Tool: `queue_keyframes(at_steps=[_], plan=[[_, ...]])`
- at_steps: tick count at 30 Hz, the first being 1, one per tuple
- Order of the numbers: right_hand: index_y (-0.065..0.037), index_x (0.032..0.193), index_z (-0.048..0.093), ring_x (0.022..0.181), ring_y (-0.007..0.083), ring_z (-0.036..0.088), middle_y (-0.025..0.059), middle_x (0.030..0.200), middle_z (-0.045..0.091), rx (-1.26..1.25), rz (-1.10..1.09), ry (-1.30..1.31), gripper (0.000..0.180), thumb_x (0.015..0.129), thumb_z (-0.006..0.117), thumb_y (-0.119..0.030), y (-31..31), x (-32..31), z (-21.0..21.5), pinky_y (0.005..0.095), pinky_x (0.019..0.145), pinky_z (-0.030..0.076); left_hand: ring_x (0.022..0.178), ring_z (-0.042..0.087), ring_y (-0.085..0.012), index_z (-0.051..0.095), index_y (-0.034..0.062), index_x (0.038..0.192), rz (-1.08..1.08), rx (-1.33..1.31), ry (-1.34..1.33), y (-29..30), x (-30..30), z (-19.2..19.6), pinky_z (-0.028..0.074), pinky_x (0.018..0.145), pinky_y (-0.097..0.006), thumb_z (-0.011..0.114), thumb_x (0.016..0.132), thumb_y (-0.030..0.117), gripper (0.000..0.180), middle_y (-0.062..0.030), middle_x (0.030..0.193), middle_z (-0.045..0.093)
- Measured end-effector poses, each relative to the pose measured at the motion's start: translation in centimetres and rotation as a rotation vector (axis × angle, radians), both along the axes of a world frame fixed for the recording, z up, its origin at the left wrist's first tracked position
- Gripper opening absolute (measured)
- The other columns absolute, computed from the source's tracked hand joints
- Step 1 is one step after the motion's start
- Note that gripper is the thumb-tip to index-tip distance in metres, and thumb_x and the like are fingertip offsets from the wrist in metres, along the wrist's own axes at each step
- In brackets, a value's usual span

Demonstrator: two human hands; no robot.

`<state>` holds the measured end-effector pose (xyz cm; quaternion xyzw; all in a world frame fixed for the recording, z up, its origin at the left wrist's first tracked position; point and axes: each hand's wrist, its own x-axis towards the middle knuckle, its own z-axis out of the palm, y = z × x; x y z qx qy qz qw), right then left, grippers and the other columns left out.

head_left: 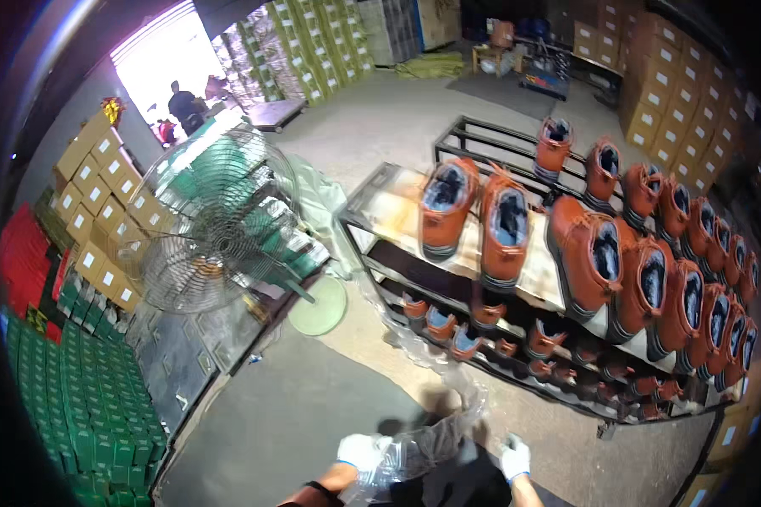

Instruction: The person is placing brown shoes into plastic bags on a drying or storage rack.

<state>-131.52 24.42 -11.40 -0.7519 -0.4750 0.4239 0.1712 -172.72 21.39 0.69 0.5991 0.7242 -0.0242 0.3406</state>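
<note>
Fingers of your left hand (362, 450) and right hand (514, 459) pinch the clear plastic bag (414, 448); keep its mouth wide and taut.

Both hands gloved white, low at frame bottom. Left hand (362, 450) fingers curled, gripping. Right hand (514, 457) closed, forearm rising beneath.
</note>
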Motion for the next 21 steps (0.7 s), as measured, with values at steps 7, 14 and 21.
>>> queue_keyframes(at_steps=[7,14,21], plan=[[-0.008,0.167,0.034,0.096,0.0153,0.065,0.0032,0.116,0.065,0.108,-0.115,1.359,0.071,0.107,0.069,-0.024,26.4,-39.4,19.1,0.0345,0.081,0.059,0.076,0.073,-0.0451,0.075,0.0086,0.085,0.186,0.291,0.457,-4.4,-28.2,11.9,0.058,0.072,-0.055,0.06,0.103,0.05,0.047,-0.0211,0.077,0.074],[-0.01,0.148,0.059,0.147,0.0341,0.05,0.0141,0.152,0.061,0.107,-0.868,1.871,0.058,0.103,0.066,-0.045,44.1,-47.2,19.9,0.0575,0.127,0.031,0.104,0.073,-0.0432,0.08,0.0063,0.107,-0.011,-0.124,0.216,-16.8,-32.7,7.5,0.056,0.091,-0.055,0.07,0.09,0.053,0.051,-0.0223,0.109,0.078],[-0.012,0.142,0.069,0.145,0.0396,0.053,0.0108,0.154,0.064,0.417,-0.731,1.722,0.046,0.109,0.053,-0.038,38.6,-49.9,23.7,0.0658,0.127,0.028,0.095,0.075,-0.0425,0.083,0.0155,0.11,0.046,-0.427,0.284,-22.6,-53.3,8.7,0.059,0.086,-0.054,0.076,0.087,0.044,0.037,-0.02,0.102,0.079]])
